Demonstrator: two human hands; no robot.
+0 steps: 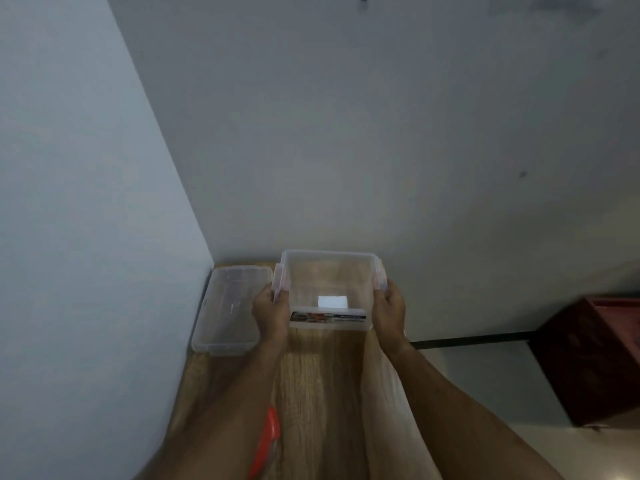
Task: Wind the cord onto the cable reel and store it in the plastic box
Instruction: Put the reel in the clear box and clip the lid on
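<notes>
Both hands grasp the box (329, 289) by its side clips, left hand (270, 311) and right hand (389, 311) steadying it at the table's (322, 393) far edge. Its lid (230, 308) lies just beside, leaving it open, probably for the reel (268, 441), an orange sliver near the front edge.

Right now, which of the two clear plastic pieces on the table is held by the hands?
The deep plastic box with the label, gripped by the left hand and right hand. The flat lid lies untouched by the wall.
</notes>
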